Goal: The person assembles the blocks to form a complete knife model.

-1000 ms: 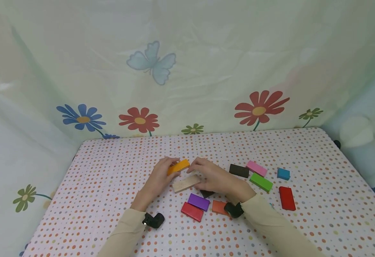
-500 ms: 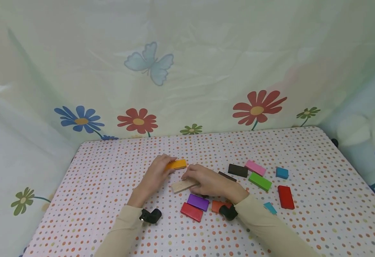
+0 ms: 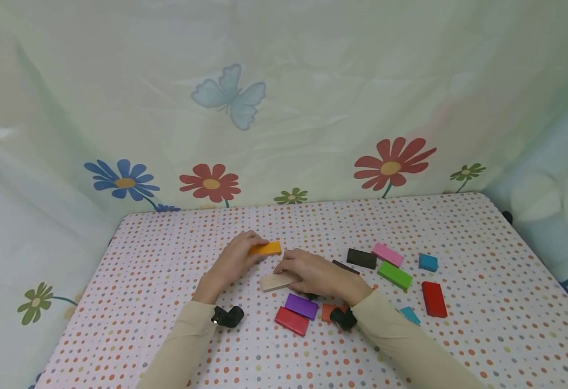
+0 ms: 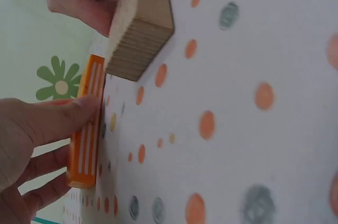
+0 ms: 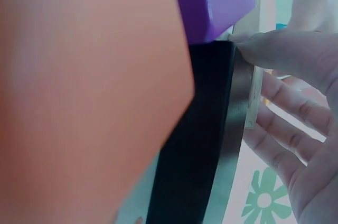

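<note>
My left hand (image 3: pixel 235 259) grips a yellow-orange wooden block (image 3: pixel 271 248) that lies on the spotted cloth. In the left wrist view the thumb presses the near side of this orange block (image 4: pixel 86 129), with fingers behind it. A plain wood block (image 3: pixel 274 282) lies just nearer and slightly right, held by my right hand (image 3: pixel 315 274) at its right end. Thumb and fingers sit on opposite sides of it. Beside the right thumb, the right wrist view has a black block (image 5: pixel 200 129), mostly under the hand in the head view.
Purple (image 3: pixel 301 306), red (image 3: pixel 291 321) and coral (image 3: pixel 329 312) blocks lie in front of the right hand. Rightward are dark (image 3: pixel 361 258), pink (image 3: pixel 388 254), green (image 3: pixel 395 275), blue (image 3: pixel 428 262) and another red block (image 3: pixel 434 299). A light blue piece (image 3: pixel 409 315) shows beside the right sleeve.
My left hand has shifted slightly left with the orange block, which has turned to lie more crosswise. The right hand has moved left and nearer, covering more of the plain wood block.
</note>
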A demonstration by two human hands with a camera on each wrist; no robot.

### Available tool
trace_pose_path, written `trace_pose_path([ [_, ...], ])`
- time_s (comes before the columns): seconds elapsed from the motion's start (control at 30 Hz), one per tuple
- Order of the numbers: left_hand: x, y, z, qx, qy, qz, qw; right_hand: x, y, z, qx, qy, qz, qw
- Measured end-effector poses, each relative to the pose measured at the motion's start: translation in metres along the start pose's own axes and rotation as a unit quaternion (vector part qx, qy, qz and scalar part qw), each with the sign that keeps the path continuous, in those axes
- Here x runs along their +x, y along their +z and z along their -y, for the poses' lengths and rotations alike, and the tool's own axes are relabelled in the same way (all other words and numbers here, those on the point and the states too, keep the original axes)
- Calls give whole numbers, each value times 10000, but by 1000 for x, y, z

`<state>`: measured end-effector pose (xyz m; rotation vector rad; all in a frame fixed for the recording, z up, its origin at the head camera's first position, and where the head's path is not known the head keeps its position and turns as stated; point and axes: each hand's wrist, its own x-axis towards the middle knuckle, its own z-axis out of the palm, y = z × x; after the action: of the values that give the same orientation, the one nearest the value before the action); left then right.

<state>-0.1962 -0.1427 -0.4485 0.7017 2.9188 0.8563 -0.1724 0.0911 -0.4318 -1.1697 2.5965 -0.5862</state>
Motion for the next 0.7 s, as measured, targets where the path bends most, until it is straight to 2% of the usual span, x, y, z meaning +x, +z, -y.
trace_pose_path([
  [0.13, 3, -2, -4, 163, -76, 50, 9998, 3, -2, 1, -72, -7, 112, 9999],
  [0.33, 6, -2, -4, 244, -98, 62, 9996, 5, -6, -3, -224, -221, 104, 9994],
  [0.6, 6, -1, -3, 170, -86, -27, 9998, -1, -26, -22, -430, -317, -118, 9985],
  [0.7, 6, 0, -4, 114, -99, -31, 9999, -2, -33, -31, -479, -141, -185, 9986],
])
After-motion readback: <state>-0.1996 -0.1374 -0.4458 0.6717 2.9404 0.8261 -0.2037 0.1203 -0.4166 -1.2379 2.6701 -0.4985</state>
